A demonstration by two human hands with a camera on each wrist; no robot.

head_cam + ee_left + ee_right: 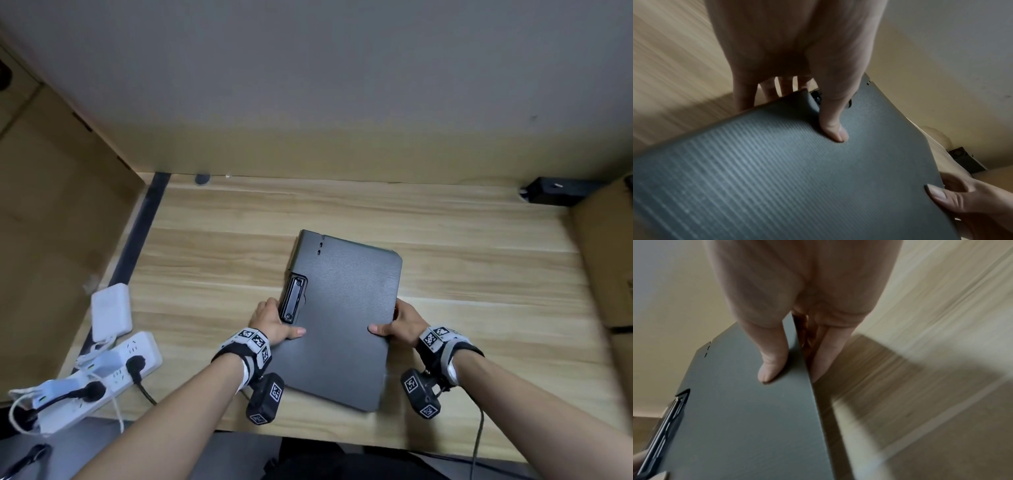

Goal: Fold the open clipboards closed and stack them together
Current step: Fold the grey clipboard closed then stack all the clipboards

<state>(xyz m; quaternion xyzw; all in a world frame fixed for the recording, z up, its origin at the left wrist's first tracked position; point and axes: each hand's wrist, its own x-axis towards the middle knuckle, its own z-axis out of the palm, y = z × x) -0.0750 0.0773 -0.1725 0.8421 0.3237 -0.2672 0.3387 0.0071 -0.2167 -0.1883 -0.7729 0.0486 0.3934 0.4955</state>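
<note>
Head view: left hand [270,323] and right hand [402,323] grip closed clipboard [342,318] between them.

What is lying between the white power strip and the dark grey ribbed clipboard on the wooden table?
Only the left hand, gripping the dark grey ribbed clipboard, and bare wooden table beyond the white power strip, in the head view.

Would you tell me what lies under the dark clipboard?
Under the clipboard, fingers of the right hand and the left hand show, above the wooden table. Any second clipboard beneath is covered.
</note>
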